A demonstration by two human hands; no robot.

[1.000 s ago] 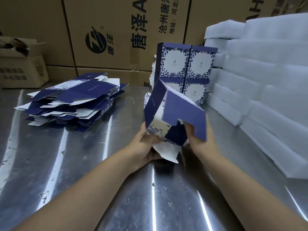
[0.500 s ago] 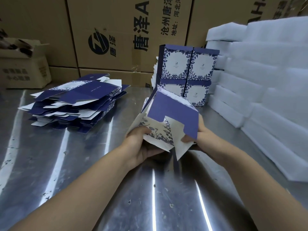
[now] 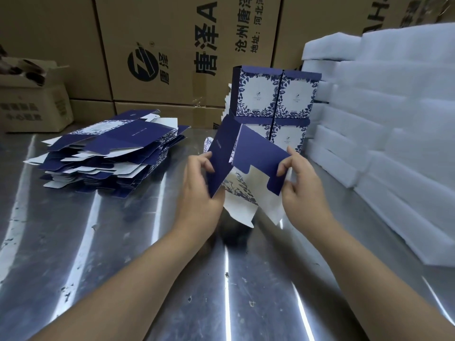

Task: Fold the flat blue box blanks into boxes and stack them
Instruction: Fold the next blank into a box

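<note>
Since the frame half a second earlier, the half-formed box blank (image 3: 248,158) is found lifted and swung open: its plain blue side panel now stands steeply, and the left hand (image 3: 199,190) is shifted from the white underside to that panel's edge. The blank is held in the air just in front of the stack of finished boxes (image 3: 273,94), whose lower row is partly hidden behind it. The left hand's fingers are curled round the lower edge of the side panel. The notched blue flap is pinched at its corner between thumb and forefinger of the right hand (image 3: 302,190), the other fingers being loosely bent below. Two white flaps are seen hanging loose beneath, not yet tucked. The pile of flat blanks (image 3: 110,153) is noted well left of the stack; the white foam sheets (image 3: 394,119) lie just right of it. Step judged: squaring of the walls before the base is closed. Risks noted: the notched flap could be creased off its score or torn at the notch if pulled by one corner only; the hanging flaps could be trapped outside if the base is closed out of order; the stack could be knocked by a forward push.
</note>
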